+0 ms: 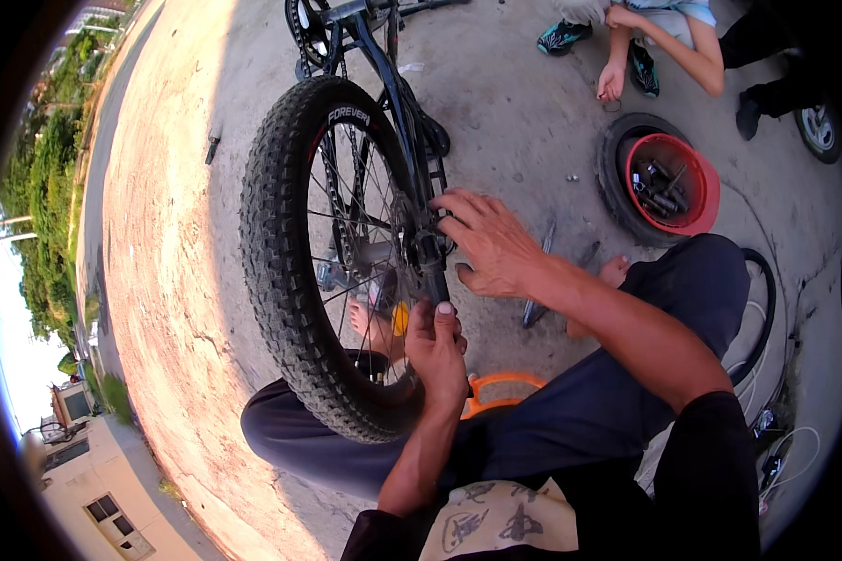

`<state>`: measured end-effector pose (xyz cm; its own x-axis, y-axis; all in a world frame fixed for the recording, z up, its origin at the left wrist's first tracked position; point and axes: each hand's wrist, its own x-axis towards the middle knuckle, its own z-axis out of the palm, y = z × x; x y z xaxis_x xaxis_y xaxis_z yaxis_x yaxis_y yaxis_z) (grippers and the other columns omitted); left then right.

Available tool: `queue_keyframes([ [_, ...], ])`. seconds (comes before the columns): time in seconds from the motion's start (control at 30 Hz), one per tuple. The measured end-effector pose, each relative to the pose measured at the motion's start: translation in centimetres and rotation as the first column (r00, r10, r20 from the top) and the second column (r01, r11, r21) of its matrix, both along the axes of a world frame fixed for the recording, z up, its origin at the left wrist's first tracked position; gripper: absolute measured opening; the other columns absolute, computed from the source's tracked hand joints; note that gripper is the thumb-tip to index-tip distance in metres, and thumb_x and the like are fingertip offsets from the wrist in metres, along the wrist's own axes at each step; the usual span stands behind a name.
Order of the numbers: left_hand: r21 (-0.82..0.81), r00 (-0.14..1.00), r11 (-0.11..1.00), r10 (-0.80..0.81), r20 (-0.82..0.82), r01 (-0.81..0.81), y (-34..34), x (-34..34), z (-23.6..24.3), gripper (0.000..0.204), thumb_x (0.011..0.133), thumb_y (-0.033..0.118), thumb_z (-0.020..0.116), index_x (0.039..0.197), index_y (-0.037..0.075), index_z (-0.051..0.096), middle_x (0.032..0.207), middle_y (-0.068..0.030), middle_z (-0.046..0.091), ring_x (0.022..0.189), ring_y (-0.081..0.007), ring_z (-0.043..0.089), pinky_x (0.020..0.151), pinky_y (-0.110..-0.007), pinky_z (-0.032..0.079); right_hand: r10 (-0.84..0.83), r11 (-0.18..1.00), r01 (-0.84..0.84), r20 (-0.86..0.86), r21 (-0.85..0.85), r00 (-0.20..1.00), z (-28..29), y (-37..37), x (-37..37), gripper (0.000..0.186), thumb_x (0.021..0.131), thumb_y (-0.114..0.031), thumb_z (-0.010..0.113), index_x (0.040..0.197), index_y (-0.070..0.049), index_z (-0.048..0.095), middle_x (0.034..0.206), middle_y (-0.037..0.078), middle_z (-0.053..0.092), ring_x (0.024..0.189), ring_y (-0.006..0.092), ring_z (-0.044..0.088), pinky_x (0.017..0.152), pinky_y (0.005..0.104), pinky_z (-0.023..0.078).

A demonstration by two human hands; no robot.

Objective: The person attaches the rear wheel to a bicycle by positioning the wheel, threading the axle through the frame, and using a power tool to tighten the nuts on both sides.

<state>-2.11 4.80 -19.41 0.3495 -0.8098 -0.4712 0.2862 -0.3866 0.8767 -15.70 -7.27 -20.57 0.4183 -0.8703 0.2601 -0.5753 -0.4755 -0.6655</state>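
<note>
A bicycle wheel (281,252) with a fat, knobby black tyre stands before me, mounted in a dark bicycle frame (381,61). My left hand (435,348) is closed, thumb up, at the lower end of a dark bar-shaped piece (432,273) beside the wheel's hub. Whether that piece is a tool handle or part of the bike I cannot tell. My right hand (488,241) reaches in from the right with its fingers apart, fingertips at the frame near the hub. A yellow reflector (400,319) shows among the spokes next to my left hand.
At the right, a red basin (705,192) of metal parts rests in a black tyre (616,173). A long metal tool (540,276) lies by my foot. An orange curved piece (505,381) is near my lap. Another person's hand (612,80) is at the top right.
</note>
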Motion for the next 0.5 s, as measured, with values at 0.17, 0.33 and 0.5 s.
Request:
queue_keyframes([
  [0.17,0.005,1.0,1.0,0.018,0.001,-0.018,-0.2,-0.3,0.2,0.033,0.097,0.021,0.062,0.119,0.0,0.051,0.083,0.0017,0.052,0.065,-0.0036,0.045,0.05,-0.019,0.035,-0.009,1.0,0.008,0.006,0.022,1.0,0.8,-0.5,-0.2,0.056,0.067,-0.013,0.072,0.119,-0.001,0.055,0.139,0.018,0.041,0.134,0.038,0.037,0.107,0.0498,0.032],
  [0.33,-0.021,0.999,0.999,-0.036,-0.019,0.035,0.0,0.7,-0.3,0.035,0.098,0.021,0.061,0.122,-0.001,0.049,0.085,0.0007,0.053,0.066,-0.0039,0.046,0.05,-0.019,0.035,0.052,0.997,-0.047,-0.08,0.062,0.995,1.0,-0.4,0.4,0.056,0.063,-0.009,0.071,0.116,0.0,0.054,0.133,0.019,0.046,0.131,0.0373,0.041,0.105,0.0496,0.033],
  [0.5,0.002,0.996,0.997,-0.075,-0.047,0.075,0.1,0.4,-0.3,0.033,0.098,0.02,0.06,0.121,-0.001,0.05,0.088,-0.0006,0.055,0.068,-0.0041,0.046,0.049,-0.019,0.035,0.175,0.982,-0.157,-0.212,0.102,0.961,0.2,0.1,-0.3,0.057,0.065,-0.012,0.073,0.117,0.001,0.055,0.132,0.019,0.046,0.13,0.0375,0.042,0.106,0.0494,0.032],
])
